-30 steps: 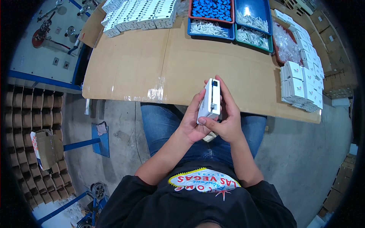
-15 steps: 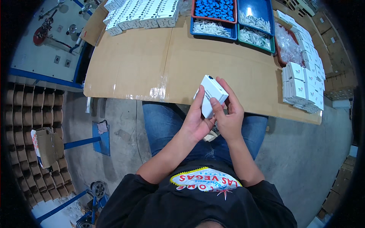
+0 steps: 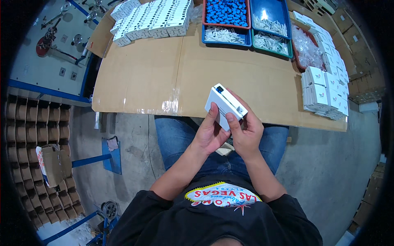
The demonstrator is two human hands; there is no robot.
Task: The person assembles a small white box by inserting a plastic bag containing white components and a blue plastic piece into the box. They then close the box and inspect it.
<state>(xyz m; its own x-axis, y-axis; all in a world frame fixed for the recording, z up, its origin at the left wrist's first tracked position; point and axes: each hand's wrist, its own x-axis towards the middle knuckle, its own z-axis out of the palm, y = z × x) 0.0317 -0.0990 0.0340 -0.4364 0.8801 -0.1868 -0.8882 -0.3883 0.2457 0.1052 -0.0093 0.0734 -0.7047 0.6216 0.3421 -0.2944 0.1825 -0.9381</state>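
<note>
Both hands grip one small white box-shaped case [image 3: 221, 101] above the table's near edge, over my lap. Its narrow side, facing up, has a dark bluish spot near the upper left corner and a small slot toward the lower right. My left hand [image 3: 208, 133] holds the lower left part, thumb on the broad face. On the other side, my right hand [image 3: 247, 133] has its thumb at the lower corner and its fingers behind the case. Those fingers are partly hidden. A pale object [image 3: 225, 150] shows below the hands, too covered to name.
A cardboard-covered table [image 3: 139, 82] lies ahead. Rows of white cases [image 3: 154, 20] stand far left. Trays hold blue pieces [image 3: 227, 12] and white sticks [image 3: 223, 35]. Plastic bags [image 3: 308, 49] fill a red tray. Stacked white cases [image 3: 324, 92] stand right. A partitioned cardboard rack [image 3: 37, 135] is left.
The case has turned in my hands, so its narrow side with the dark spot and slot now faces up more. My view has shifted slightly.
</note>
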